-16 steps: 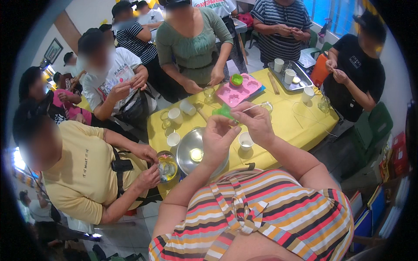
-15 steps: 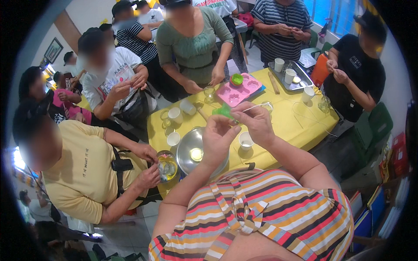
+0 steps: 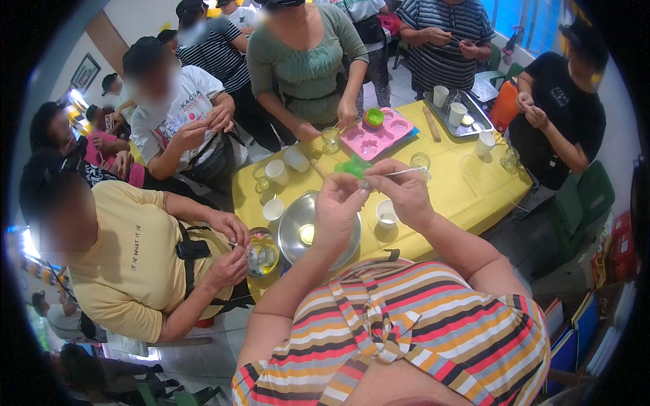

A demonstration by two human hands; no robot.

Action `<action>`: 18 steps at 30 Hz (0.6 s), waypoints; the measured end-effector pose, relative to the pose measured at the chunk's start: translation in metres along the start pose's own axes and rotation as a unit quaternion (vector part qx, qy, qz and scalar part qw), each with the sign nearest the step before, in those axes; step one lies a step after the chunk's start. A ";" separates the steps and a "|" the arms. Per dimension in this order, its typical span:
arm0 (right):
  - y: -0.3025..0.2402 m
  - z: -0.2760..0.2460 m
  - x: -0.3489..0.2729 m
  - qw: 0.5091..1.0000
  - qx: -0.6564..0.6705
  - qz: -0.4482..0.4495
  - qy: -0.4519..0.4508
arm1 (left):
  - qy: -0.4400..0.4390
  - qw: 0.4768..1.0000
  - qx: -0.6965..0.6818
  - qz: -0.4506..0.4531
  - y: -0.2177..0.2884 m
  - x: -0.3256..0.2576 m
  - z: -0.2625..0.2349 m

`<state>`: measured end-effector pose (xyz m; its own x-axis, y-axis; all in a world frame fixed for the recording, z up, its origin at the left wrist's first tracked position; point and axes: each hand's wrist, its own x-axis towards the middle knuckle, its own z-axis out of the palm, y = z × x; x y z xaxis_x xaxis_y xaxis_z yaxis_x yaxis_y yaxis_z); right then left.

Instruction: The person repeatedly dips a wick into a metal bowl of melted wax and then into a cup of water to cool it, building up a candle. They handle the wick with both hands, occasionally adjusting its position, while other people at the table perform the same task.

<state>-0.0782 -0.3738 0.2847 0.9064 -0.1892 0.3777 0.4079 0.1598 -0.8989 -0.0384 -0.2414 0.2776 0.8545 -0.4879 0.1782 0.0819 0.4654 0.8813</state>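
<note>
The fingers of the right hand [image 3: 404,195] are pinched together on a thin white string [image 3: 406,170], whose free length sticks out to the right. Thumb and forefinger of the left hand [image 3: 340,204] close on a small shiny piece [image 3: 365,184], just beside the right fingertips; whether it is joined to the string is too small to tell. Both hands are raised over the desk [image 3: 453,193], tips nearly meeting, probably because so fine a thing needs both hands close and in clear sight

Just beyond the fingertips, partly covered by them, is a bright green item [image 3: 353,166]; its shape is hard to make out. A white paper cup [image 3: 386,212] stands under the right hand, and a steel bowl [image 3: 290,230] sits left of it, the left forearm crossing in front of its edge; a pale round piece [image 3: 307,234] lies inside, perhaps to keep it from straying. Farther off are a pink mould [image 3: 369,143] and a glass jar [image 3: 420,160], near the string's far end. At the left, a co-worker in yellow [image 3: 128,257] works over a pot [image 3: 263,275], limiting elbow room on that side
</note>
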 end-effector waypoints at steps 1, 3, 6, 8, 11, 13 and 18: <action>0.000 -0.002 0.000 1.000 -0.004 0.008 -0.005 | -0.002 1.000 0.005 0.012 0.000 0.000 0.000; 0.000 -0.006 0.000 0.998 -0.058 0.003 -0.031 | 0.003 0.999 0.050 -0.004 0.003 0.001 -0.003; -0.001 -0.015 0.003 0.979 -0.180 -0.032 -0.091 | -0.011 0.996 0.077 -0.042 0.004 0.006 -0.013; 0.000 -0.020 0.004 0.964 -0.227 -0.052 -0.128 | -0.025 0.994 0.092 -0.059 0.004 0.007 -0.019; 0.002 -0.020 0.003 0.984 -0.143 0.017 -0.108 | -0.041 0.989 0.131 -0.049 0.004 0.008 -0.020; 0.001 -0.017 0.001 0.983 -0.152 0.050 -0.095 | -0.051 0.986 0.158 -0.021 0.003 0.007 -0.018; -0.002 -0.016 0.000 0.973 -0.189 0.084 -0.102 | -0.052 0.973 0.224 -0.004 0.007 0.005 -0.017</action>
<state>-0.0808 -0.3900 0.2827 0.9753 0.0108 0.2205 0.2181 -0.2031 -0.9546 -0.0250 -0.2284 0.2772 0.7961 -0.5735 0.1934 -0.1634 0.1040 0.9811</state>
